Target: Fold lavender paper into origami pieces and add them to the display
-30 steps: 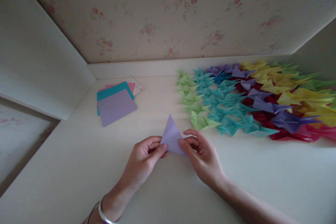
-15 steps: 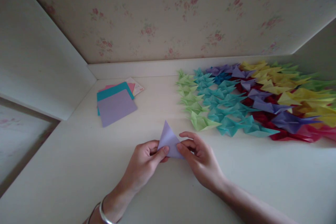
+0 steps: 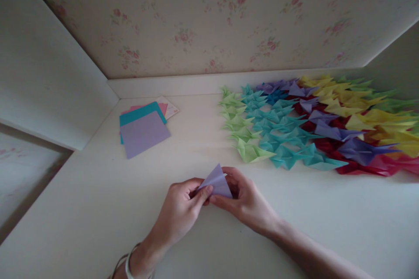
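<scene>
A small folded piece of lilac origami paper (image 3: 218, 182) is held between my two hands, its point facing away from me. My left hand (image 3: 186, 202) pinches its left corner, thumb on top and fingers beneath. My right hand (image 3: 247, 198) grips the right side, with the thumb at the near edge and the other fingers curled behind the paper. The fingers partly cover the lower edge and the underside, so those folds are hidden.
On the white tabletop (image 3: 98, 209), at the back left, lies a stack of square paper sheets (image 3: 145, 135), lilac on top. Rows of folded paper cranes (image 3: 288, 130) in green, teal, purple, red and yellow fill the back right. A flowered wall (image 3: 196, 22) rises behind.
The paper has turned so that its tip leans further right and sits lower. My right thumb has moved left along the near edge, and the right fingers have gone behind the paper.
</scene>
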Demonstrator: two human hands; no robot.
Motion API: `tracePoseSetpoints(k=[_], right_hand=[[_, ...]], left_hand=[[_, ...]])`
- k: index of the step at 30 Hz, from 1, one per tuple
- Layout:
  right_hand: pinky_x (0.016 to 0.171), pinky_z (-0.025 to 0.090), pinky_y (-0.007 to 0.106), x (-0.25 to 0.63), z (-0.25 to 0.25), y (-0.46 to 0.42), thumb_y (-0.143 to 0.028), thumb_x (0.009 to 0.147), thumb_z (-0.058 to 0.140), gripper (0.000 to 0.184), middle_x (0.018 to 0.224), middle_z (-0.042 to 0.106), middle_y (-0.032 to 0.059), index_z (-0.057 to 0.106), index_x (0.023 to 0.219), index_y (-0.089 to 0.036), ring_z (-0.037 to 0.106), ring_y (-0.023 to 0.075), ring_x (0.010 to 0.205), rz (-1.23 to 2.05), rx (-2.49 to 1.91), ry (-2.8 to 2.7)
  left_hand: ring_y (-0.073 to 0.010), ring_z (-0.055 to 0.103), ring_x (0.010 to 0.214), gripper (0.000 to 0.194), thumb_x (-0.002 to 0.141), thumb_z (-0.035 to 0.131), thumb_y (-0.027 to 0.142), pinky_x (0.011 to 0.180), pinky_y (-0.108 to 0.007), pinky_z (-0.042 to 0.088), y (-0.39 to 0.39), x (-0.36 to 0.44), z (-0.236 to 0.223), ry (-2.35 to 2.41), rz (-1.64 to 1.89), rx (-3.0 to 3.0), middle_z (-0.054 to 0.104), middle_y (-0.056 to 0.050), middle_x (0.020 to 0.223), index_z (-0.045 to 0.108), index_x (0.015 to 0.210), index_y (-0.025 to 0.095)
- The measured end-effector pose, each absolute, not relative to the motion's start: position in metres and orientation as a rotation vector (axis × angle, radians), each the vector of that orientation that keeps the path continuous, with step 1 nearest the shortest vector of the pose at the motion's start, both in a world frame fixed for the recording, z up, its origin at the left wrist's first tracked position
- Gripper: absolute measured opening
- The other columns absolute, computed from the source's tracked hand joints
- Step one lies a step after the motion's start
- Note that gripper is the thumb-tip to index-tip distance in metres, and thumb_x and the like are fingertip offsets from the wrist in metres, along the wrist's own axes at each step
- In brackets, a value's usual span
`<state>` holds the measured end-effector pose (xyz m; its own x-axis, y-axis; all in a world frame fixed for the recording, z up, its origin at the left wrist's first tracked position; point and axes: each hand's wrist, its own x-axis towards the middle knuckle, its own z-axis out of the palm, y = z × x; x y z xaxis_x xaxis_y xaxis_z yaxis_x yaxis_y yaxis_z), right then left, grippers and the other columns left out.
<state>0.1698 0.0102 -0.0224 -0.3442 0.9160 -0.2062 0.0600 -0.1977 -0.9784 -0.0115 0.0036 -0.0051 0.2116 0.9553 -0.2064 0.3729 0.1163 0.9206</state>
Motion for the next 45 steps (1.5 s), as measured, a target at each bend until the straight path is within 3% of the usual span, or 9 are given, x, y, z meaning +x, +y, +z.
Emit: tracePoseSetpoints(k=[4,11,15,22,30,34,40,45], right_hand=[[0.057,0.043,0.024,0.171,-0.022,0.010,-0.032,0.079,0.075,0.043,0.082,0.071,0.0012,0.056,0.116,-0.022,0.061,0.0152,0.066,1.603,-1.278,-1.420],[0.055,0.043,0.024,0.169,-0.020,0.011,-0.028,0.080,0.072,0.032,0.075,0.072,0.0013,0.062,0.109,-0.020,0.063,0.0165,0.064,1.544,-1.354,-1.436],[0.055,0.044,0.025,0.170,-0.019,0.012,-0.027,0.081,0.071,0.031,0.074,0.074,0.0027,0.062,0.109,-0.019,0.064,0.0171,0.063,1.644,-1.327,-1.361],[0.063,0.052,0.028,0.175,-0.018,0.016,-0.034,0.078,0.075,0.035,0.069,0.073,0.0016,0.062,0.107,-0.018,0.067,0.0164,0.064,1.716,-1.274,-1.154],[0.075,0.058,0.032,0.174,-0.015,0.018,-0.042,0.071,0.082,0.040,0.074,0.076,0.0036,0.064,0.096,-0.017,0.071,0.0171,0.071,1.754,-1.211,-0.936],[0.083,0.057,0.035,0.175,-0.015,0.018,-0.046,0.071,0.081,0.043,0.079,0.076,0.0040,0.066,0.099,-0.017,0.071,0.0178,0.078,1.749,-1.181,-0.940],[0.085,0.055,0.037,0.178,-0.010,0.016,-0.043,0.081,0.074,0.044,0.089,0.077,0.0067,0.062,0.116,-0.018,0.071,0.0203,0.086,1.788,-1.087,-1.120],[0.088,0.053,0.035,0.181,-0.004,0.019,-0.041,0.083,0.074,0.041,0.112,0.073,0.0106,0.063,0.117,-0.019,0.068,0.0238,0.105,1.842,-0.943,-1.149]], left_hand=[[-0.0169,0.062,0.067,0.030,0.093,0.057,0.037,0.061,-0.021,0.045,0.007,-0.010,-0.005,1.302,0.727,1.529,0.070,-0.003,0.072,0.073,0.077,0.018],[-0.0137,0.056,0.058,0.033,0.092,0.059,0.036,0.054,-0.020,0.040,0.007,-0.009,-0.003,1.380,0.738,1.653,0.060,0.000,0.060,0.071,0.068,0.018],[-0.0148,0.060,0.057,0.035,0.090,0.061,0.041,0.053,-0.020,0.044,0.005,-0.009,-0.006,1.407,0.757,1.480,0.065,-0.001,0.060,0.070,0.066,0.017],[-0.0186,0.070,0.066,0.029,0.081,0.072,0.046,0.062,-0.023,0.052,0.013,-0.017,-0.010,1.471,0.889,1.190,0.075,-0.003,0.066,0.077,0.081,0.017],[-0.0156,0.070,0.071,0.027,0.076,0.079,0.042,0.070,-0.022,0.056,0.017,-0.018,-0.009,1.432,0.982,0.950,0.076,-0.002,0.072,0.078,0.085,0.016],[-0.0139,0.071,0.081,0.028,0.081,0.075,0.038,0.080,-0.022,0.057,0.018,-0.017,-0.010,1.357,1.044,0.835,0.078,-0.002,0.087,0.077,0.101,0.018],[-0.0140,0.070,0.072,0.026,0.084,0.072,0.038,0.072,-0.023,0.057,0.018,-0.023,-0.011,1.406,1.042,0.924,0.078,-0.003,0.083,0.075,0.099,0.017],[-0.0170,0.068,0.072,0.027,0.088,0.066,0.040,0.066,-0.024,0.055,0.014,-0.022,-0.004,1.318,0.840,1.103,0.076,-0.004,0.081,0.076,0.098,0.017]])
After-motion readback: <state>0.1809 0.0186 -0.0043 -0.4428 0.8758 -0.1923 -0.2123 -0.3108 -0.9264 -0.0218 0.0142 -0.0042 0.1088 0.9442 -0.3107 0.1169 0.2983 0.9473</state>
